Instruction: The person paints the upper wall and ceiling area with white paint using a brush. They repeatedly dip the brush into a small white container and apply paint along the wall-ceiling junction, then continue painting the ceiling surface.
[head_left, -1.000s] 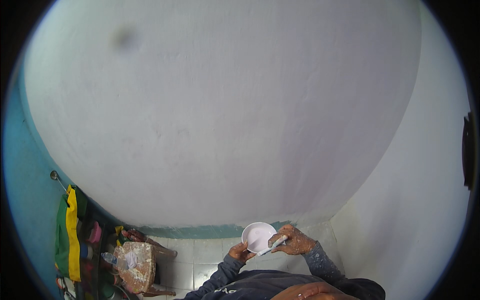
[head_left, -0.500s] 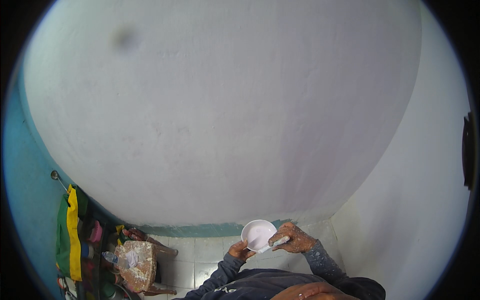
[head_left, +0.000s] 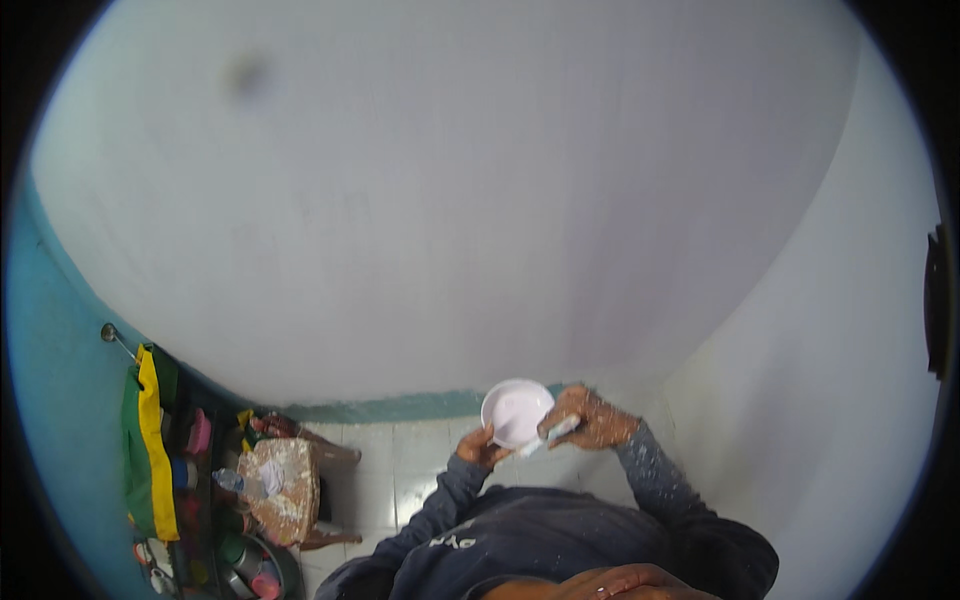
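My left hand (head_left: 481, 447) grips the near-left rim of a round white bowl (head_left: 516, 408), which has a pale, paint-like coating inside. To its right, my paint-spattered right hand (head_left: 596, 420) is closed round the pale handle of what looks like a paintbrush (head_left: 562, 430). The brush's whitish end points down and left, just off the bowl's near-right side. Fingers hide part of the handle. Before me rises a large whitish wall (head_left: 450, 220) with faint lilac patches, and a green band (head_left: 390, 408) runs along its foot.
At the lower left stands a paint-splashed stool (head_left: 285, 510) with a clear plastic bottle (head_left: 229, 480) on it. Beside it is a rack draped with green and yellow cloth (head_left: 150, 450), near pots and a pink cup (head_left: 265, 585). A blue wall (head_left: 60, 400) bounds the left, a white wall (head_left: 830, 400) the right.
The view has tilted down, so the hands, bowl and stool appear higher and more of the floor shows. Both hands keep their holds; the brush stays beside the bowl's near-right side.
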